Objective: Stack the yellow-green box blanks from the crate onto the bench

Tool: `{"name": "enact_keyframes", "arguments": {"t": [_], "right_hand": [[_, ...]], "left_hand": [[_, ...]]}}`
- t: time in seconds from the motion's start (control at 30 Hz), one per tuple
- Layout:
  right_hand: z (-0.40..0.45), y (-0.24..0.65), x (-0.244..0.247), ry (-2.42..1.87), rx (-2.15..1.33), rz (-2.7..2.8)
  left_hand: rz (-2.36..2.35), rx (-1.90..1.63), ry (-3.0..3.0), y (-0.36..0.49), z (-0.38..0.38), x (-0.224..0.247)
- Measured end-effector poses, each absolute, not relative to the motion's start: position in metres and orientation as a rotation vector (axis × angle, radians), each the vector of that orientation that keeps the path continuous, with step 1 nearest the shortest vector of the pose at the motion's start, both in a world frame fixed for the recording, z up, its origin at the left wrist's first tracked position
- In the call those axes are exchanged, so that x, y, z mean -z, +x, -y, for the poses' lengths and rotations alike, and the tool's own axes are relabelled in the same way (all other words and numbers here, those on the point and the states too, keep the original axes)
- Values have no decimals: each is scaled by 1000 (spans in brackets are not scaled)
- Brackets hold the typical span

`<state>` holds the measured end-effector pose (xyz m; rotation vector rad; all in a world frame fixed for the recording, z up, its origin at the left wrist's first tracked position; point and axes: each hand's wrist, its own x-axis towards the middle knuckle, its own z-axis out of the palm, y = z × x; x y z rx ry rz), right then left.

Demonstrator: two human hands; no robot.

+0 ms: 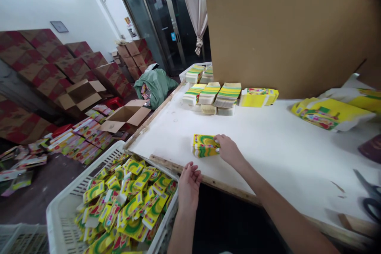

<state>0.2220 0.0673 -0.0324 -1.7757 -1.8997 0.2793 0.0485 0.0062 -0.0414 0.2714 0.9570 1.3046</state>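
A short stack of flattened yellow-and-green cartons [204,145] lies on the white tabletop [166,129]. My right hand [229,149] grips the right end of this stack with thumb and fingers. Lower and to the left, my left hand [191,178] hovers by the table's wooden edge, palm up, its fingers loosely curled and apart with nothing in them. Beside that hand stands a white plastic crate [64,202] heaped with loose yellow cartons [137,206].
Banded card stacks [228,95] line the back of the table beside a yellow carton bundle [256,97]. More yellow cartons [324,113] lie at right, scissors [370,194] nearer. A big cardboard sheet [282,31] rises behind. Open boxes [127,115] sit on the floor.
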Motion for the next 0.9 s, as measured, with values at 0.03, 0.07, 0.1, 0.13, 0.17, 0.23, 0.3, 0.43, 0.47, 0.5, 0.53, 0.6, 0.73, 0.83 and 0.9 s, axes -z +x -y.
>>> {"name": "enact_keyframes", "arguments": {"t": [0.03,0.07,0.1,0.13,0.17,0.23,0.3,0.43,0.47,0.5,0.53,0.6,0.73,0.83,0.9], "right_hand": [[-68,223,30,-1774,-287,1896],[-68,224,26,-1771,-292,1889],[-67,224,22,-1763,-296,1882],[-63,222,17,-1746,-299,1880],[-58,220,11,-1723,-302,1888],[-44,214,2,-1617,-343,1938],[-28,207,-4,-1429,-475,1978],[-10,199,2,-1062,-1039,1683],[-9,197,5,-988,-1163,1573],[-8,196,8,-927,-1255,1481],[-7,193,10,-886,-1318,1420],[-2,185,12,-872,-1369,1381],[16,163,10,-919,-1312,1447],[24,153,11,-992,-1263,1506],[21,153,14,-1079,-1224,1518]], "left_hand": [[-953,-1285,284,53,-7,41],[-948,-1266,298,57,-9,41],[-941,-1248,312,61,-11,40],[-929,-1234,327,65,-12,39],[-904,-1225,341,69,-14,38],[-817,-1251,359,74,-18,34],[-717,-1347,358,78,-21,29],[-673,-1596,451,77,-20,23],[-683,-1624,484,76,-19,22],[-686,-1631,504,75,-17,22],[-676,-1623,505,73,-16,21],[-611,-1601,465,69,-15,20],[-495,-1666,328,64,-18,16],[-602,-1709,231,63,-21,15],[-707,-1705,225,63,-21,17]]}}
